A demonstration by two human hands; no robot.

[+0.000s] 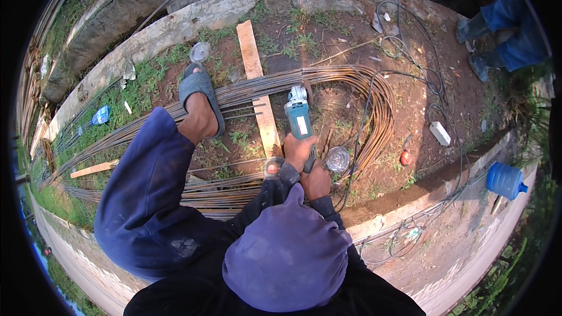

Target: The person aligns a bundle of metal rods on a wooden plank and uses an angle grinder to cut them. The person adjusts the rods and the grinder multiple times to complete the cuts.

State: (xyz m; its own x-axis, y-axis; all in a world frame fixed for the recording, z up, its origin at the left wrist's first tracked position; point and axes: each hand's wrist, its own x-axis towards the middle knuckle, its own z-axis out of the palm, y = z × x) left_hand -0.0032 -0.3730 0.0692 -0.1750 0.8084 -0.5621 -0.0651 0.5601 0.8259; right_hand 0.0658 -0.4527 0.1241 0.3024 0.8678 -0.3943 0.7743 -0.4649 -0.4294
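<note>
A teal angle grinder [300, 122] points away from me, its disc [308, 89] at the bundle of long steel rods [257, 85]. Faint orange sparks [303, 20] streak toward the far wall. My left hand [297, 148] is wrapped round the grinder's body. Behind it, my right hand [317, 181] closes on its rear end. The rods bend in a U on the right and run back to the left. A wooden plank [252, 52] passes beneath them, with several cut rod ends over it. My left foot in a grey sandal [200, 90] presses on the bundle.
Another person's boots [486, 64] stand at the far right. Black cables [436, 76] loop over the soil. A blue water jug [504, 180] lies past the low concrete edge [380, 225]. A white block [439, 133] and a clear round lid [338, 159] lie right of the grinder.
</note>
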